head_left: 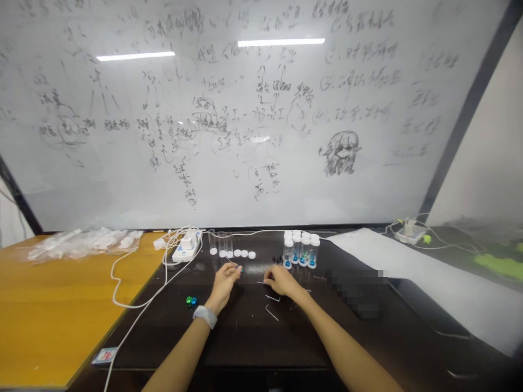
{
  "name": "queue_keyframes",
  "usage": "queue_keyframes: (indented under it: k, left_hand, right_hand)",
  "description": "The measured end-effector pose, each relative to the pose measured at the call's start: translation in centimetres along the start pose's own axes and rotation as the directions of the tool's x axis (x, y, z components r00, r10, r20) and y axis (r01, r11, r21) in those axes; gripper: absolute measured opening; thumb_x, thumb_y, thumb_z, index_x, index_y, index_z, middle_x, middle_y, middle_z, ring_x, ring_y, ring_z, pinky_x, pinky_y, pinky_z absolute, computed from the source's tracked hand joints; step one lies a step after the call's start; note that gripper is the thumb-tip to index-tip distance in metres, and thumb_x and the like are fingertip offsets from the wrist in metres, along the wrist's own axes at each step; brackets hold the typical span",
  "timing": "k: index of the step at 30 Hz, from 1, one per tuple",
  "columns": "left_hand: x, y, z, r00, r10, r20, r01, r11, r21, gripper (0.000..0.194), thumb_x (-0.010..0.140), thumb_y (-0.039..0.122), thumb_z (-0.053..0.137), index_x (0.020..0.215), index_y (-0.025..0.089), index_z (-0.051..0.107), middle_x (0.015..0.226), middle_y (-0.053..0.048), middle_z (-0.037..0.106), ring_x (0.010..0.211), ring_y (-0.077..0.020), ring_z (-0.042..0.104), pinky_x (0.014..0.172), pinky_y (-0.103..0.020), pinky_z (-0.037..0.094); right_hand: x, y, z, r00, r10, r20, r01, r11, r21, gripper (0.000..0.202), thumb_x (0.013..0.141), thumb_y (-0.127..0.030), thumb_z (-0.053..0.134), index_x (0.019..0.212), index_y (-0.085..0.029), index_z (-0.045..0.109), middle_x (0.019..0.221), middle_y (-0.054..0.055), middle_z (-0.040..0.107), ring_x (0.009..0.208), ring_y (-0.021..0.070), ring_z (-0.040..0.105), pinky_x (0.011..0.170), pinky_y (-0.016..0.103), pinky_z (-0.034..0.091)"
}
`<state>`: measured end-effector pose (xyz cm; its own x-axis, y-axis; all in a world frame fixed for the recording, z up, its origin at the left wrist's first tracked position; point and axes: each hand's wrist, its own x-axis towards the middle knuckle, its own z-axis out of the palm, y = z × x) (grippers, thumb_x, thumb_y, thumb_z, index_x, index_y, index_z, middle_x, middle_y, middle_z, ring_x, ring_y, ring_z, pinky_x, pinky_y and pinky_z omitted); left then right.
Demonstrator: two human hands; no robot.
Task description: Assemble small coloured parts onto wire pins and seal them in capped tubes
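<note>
Pinched in the fingertips of my left hand (226, 281) is a small blue piece (240, 269). My right hand (281, 279) is closed, its fingers low over the dark table (245, 345) at the end of a thin metal rod; whether it grips the rod is hard to tell. Nearer to me lie bent metal rods (272, 298). Behind my left hand are clear tubes (222, 244) with white bases and a row of white caps (244, 253). Behind my right hand stand several capped tubes (304, 251) with blue pieces inside. Green and blue balls (191, 301) sit left of my left wrist.
A white power strip (187, 248) with tangled cables is at the back left, beside plastic bags (84, 243) on a yellow table (44, 305). Small black parts (277, 260) lie behind my right hand. A dark phone-like slab (427, 307) and white sheet (408, 272) are right; a whiteboard (229, 190) stands behind.
</note>
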<state>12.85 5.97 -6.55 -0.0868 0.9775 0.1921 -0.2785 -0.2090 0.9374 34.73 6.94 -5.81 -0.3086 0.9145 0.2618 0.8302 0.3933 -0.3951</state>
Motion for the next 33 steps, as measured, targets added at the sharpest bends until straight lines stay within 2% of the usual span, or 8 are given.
queue_keyframes:
  k: [4,7,10,16,23,27,31,33]
  left_hand:
    - [0.1,0.0,0.0,0.997,-0.076,0.033,0.079,0.992,-0.096,0.041,0.056,0.03,0.088,0.09,0.014,0.07,0.082,-0.008,0.072,0.077,-0.0138,0.065,0.073,-0.024,0.047]
    - [0.1,-0.1,0.0,0.994,-0.096,0.055,0.102,0.987,-0.122,0.039,0.059,0.03,0.087,0.091,0.013,0.073,0.088,-0.01,0.073,0.078,-0.0144,0.066,0.077,-0.025,0.048]
    - [0.2,-0.4,-0.1,0.992,-0.101,0.072,0.11,0.985,-0.133,0.037,0.062,0.031,0.085,0.091,0.013,0.074,0.093,-0.011,0.074,0.081,-0.0153,0.066,0.082,-0.027,0.049]
    - [0.4,-0.8,-0.3,0.995,-0.095,0.036,0.1,0.981,-0.164,0.035,0.063,0.031,0.085,0.09,0.012,0.075,0.095,-0.012,0.073,0.082,-0.0167,0.068,0.087,-0.031,0.05]
    - [0.5,-1.0,-0.4,0.993,-0.111,0.051,0.119,0.972,-0.204,0.033,0.062,0.026,0.087,0.089,0.012,0.075,0.085,-0.01,0.074,0.08,-0.0162,0.069,0.085,-0.03,0.052]
    - [0.4,-0.9,-0.4,0.991,-0.12,0.053,0.129,0.968,-0.215,0.032,0.062,0.025,0.086,0.088,0.012,0.074,0.084,-0.01,0.074,0.079,-0.016,0.069,0.084,-0.03,0.053]
    - [0.4,-0.8,-0.4,0.99,-0.124,0.065,0.136,0.967,-0.217,0.031,0.063,0.024,0.086,0.089,0.012,0.074,0.084,-0.01,0.074,0.079,-0.0153,0.069,0.085,-0.029,0.053]
    - [0.3,-0.7,-0.3,0.99,-0.125,0.065,0.137,0.965,-0.222,0.03,0.063,0.023,0.086,0.088,0.011,0.074,0.084,-0.009,0.074,0.078,-0.0148,0.069,0.085,-0.028,0.052]
  right_hand:
    - [1.7,0.0,-0.5,0.998,0.022,-0.061,-0.034,0.978,-0.205,0.021,0.087,-0.015,0.058,0.106,-0.014,0.065,0.105,0.012,0.065,0.098,0.0208,0.06,0.085,0.026,0.042]
    - [3.6,-0.4,-0.9,0.995,0.044,-0.086,-0.072,0.931,-0.357,0.034,0.08,-0.001,0.056,0.113,-0.008,0.062,0.114,0.02,0.06,0.11,0.0274,0.054,0.091,0.032,0.041]
    - [5.6,-0.6,-1.0,0.996,0.057,-0.066,-0.078,0.923,-0.378,0.036,0.075,0.006,0.056,0.109,-0.005,0.064,0.115,0.025,0.059,0.116,0.0321,0.051,0.09,0.036,0.044]
    - [8.2,-0.4,-0.8,0.993,0.117,0.022,-0.103,0.938,-0.331,0.022,0.076,0.003,0.059,0.09,-0.009,0.072,0.097,0.023,0.069,0.104,0.0319,0.063,0.084,0.038,0.05]
    - [8.7,-0.1,-0.6,0.993,0.102,0.058,-0.095,0.99,-0.107,0.018,0.068,0.002,0.065,0.082,-0.008,0.072,0.101,0.025,0.069,0.104,0.0333,0.064,0.091,0.04,0.046]
    - [7.5,0.0,0.3,0.993,0.088,0.078,-0.097,0.987,0.127,0.012,0.072,-0.007,0.066,0.081,-0.014,0.071,0.083,0.012,0.072,0.092,0.0248,0.068,0.085,0.032,0.048]
    - [5.8,-0.4,1.0,0.991,0.087,0.099,-0.118,0.914,0.387,0.02,0.086,-0.015,0.054,0.1,-0.014,0.069,0.067,0.003,0.068,0.064,0.0152,0.066,0.064,0.026,0.052]
    - [4.9,-0.7,0.9,0.987,0.086,0.136,-0.153,0.759,0.633,0.02,0.087,-0.016,0.053,0.101,-0.012,0.067,0.069,0.004,0.067,0.061,0.013,0.064,0.06,0.023,0.053]
